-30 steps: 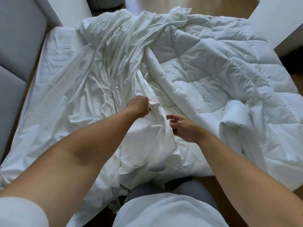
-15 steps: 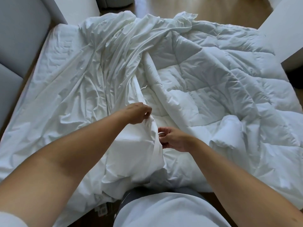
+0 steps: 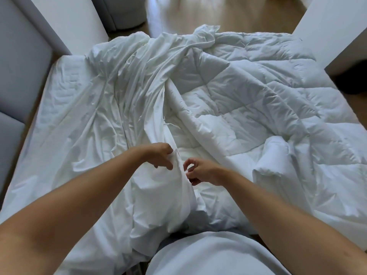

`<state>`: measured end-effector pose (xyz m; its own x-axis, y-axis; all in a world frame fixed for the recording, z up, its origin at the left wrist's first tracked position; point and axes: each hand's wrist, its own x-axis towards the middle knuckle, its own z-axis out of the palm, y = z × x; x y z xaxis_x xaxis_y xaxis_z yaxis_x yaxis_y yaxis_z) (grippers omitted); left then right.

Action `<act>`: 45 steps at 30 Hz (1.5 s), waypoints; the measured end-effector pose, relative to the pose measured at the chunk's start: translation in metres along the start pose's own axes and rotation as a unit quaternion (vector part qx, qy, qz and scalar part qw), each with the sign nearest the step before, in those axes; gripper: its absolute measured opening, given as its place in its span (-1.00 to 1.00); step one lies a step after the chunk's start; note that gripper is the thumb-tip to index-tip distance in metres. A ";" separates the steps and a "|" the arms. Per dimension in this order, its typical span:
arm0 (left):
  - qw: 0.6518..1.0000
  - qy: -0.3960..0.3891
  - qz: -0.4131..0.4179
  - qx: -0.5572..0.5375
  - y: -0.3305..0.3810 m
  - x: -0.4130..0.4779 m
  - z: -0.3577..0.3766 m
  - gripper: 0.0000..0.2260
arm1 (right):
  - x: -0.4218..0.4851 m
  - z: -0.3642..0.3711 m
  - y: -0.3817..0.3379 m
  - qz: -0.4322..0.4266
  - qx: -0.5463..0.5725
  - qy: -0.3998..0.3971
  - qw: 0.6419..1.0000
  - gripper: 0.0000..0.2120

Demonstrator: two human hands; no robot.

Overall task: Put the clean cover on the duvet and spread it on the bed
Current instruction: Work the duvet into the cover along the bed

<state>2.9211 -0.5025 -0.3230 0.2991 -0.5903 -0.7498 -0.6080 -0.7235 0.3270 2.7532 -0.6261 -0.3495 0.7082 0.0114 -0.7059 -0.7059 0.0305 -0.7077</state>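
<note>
Both hands, left hand (image 3: 161, 155) and right hand (image 3: 203, 172), pinch the creased white cover (image 3: 89, 116); quilted duvet (image 3: 258, 96) uncovered.

We see soft, even daylight over the white duvet (image 3: 258, 108), its folds marked only by pale blue-grey shadows, while the brightest white near the middle almost washes out. A pale sheen lies on the wooden floor (image 3: 228, 14) at the top, where detail is smeared. Straight edges lean and bow toward the sides, a wide-angle warp, and everything looks slightly soft

pale grey-blue top (image 3: 214, 255) on the torso, bare forearms (image 3: 83, 197) either side
</note>
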 end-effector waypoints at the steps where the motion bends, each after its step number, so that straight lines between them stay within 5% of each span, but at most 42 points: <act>1: 0.997 0.015 0.012 -0.077 -0.001 -0.003 0.002 -0.81 | 0.000 0.003 -0.003 -0.005 -0.051 0.035 0.998 -0.72; 4: 0.974 0.028 0.034 -0.222 -0.004 -0.016 0.003 -0.84 | 0.000 0.009 -0.019 -0.113 -0.277 0.169 0.939 -0.28; 7: 0.981 0.003 0.041 -0.190 -0.005 -0.029 0.000 -0.69 | 0.005 0.015 -0.046 -0.231 -0.357 0.147 0.893 -0.14; 10: 0.990 0.014 0.040 -0.133 -0.012 -0.040 -0.007 -0.47 | 0.012 0.025 -0.069 -0.228 -0.372 0.098 0.895 -0.25; 14: 0.998 0.024 -0.004 -0.065 -0.026 -0.051 -0.019 -0.53 | 0.021 0.032 -0.095 -0.154 -0.408 0.043 0.899 -0.28; 18: 0.997 -0.001 -0.060 -0.044 -0.036 -0.050 -0.018 -0.70 | 0.031 0.041 -0.119 -0.133 -0.540 -0.016 0.831 -0.54; 22: 0.976 -0.059 -0.062 -0.200 -0.042 -0.051 -0.015 -0.75 | 0.044 0.044 -0.127 -0.135 -0.619 -0.018 0.774 -0.69; 25: 0.974 -0.082 -0.061 -0.202 -0.045 -0.058 -0.026 -0.73 | 0.048 0.035 -0.126 -0.135 -0.591 -0.017 0.795 -0.67; 31: 0.985 0.002 -0.087 0.151 -0.050 -0.073 -0.071 -0.82 | 0.054 0.032 -0.139 -0.165 -0.509 -0.030 0.845 -0.87; 32: 0.987 0.007 -0.093 0.130 -0.054 -0.076 -0.074 -0.84 | 0.054 0.029 -0.143 -0.170 -0.509 -0.030 0.843 -0.85; 34: 0.993 -0.030 -0.086 -0.078 -0.056 -0.081 -0.069 -0.92 | 0.053 0.020 -0.147 -0.150 -0.510 -0.039 0.846 -0.74; 37: 0.936 -0.067 -0.064 -0.339 -0.045 -0.089 -0.052 -0.88 | 0.054 0.004 -0.142 -0.102 -0.533 -0.051 0.838 -0.58; 42: 0.988 -0.057 -0.086 -0.116 -0.027 -0.077 -0.041 -0.84 | 0.058 0.002 -0.140 -0.103 -0.514 -0.075 0.848 -0.74; 45: 0.929 -0.075 -0.083 -0.353 -0.027 -0.081 -0.032 -0.95 | 0.055 -0.007 -0.138 -0.074 -0.420 -0.095 0.900 -0.74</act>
<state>2.9366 -0.4467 -0.2521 0.2073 -0.4308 -0.8783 0.0865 -0.8862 0.4551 2.8896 -0.6370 -0.2914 0.7286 0.2423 -0.6406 -0.3086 -0.7189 -0.6229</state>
